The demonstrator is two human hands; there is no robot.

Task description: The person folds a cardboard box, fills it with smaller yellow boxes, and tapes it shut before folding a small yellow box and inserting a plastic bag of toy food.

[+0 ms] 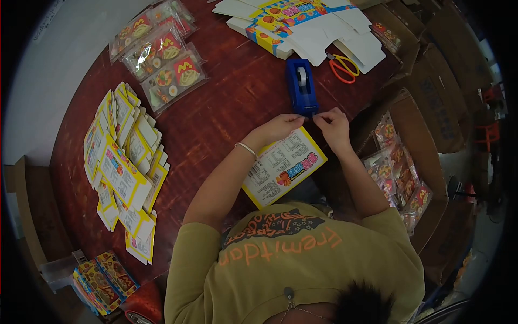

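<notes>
A flat yellow printed box (283, 168) lies on the dark red table (216, 113) right in front of me. My left hand (279, 127), with a white bracelet on the wrist, rests over the box's far edge. My right hand (334, 125) is beside it. The fingertips of both hands are pinched together at the near end of a blue tape dispenser (301, 86), apparently on a strip of clear tape that is too thin to make out.
Orange-handled scissors (344, 67) and a stack of unfolded white and yellow cartons (302, 24) lie beyond the dispenser. Several folded yellow boxes (124, 167) are piled at the left, with bagged toy packs (162, 54) behind them. An open cardboard box of packs (399, 167) stands at the right.
</notes>
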